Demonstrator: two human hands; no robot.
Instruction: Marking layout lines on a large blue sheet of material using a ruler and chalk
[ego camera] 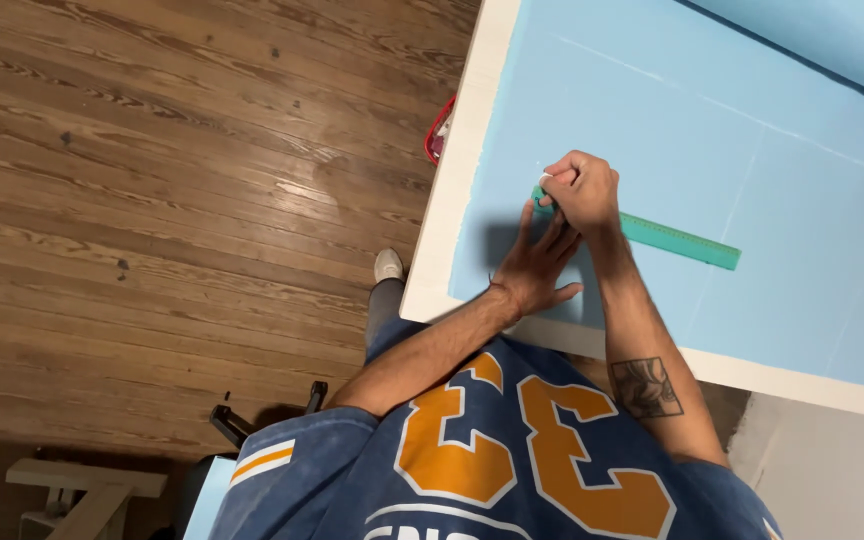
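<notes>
Two hands met at the ruler's [680, 240] near end: left hand [537, 265] pressed flat, open; right hand [582, 190] closed around a small marker; ruler ran rightward across the blue sheet [752, 130].

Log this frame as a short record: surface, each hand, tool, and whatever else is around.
surface: light blue sheet on a white table
left hand: flat on the sheet, fingers spread, beside the ruler's end
right hand: closed on a small white marker at the ruler's end
tool: green ruler lying on the sheet
floor: wood planks
other: red object at the table edge
</notes>
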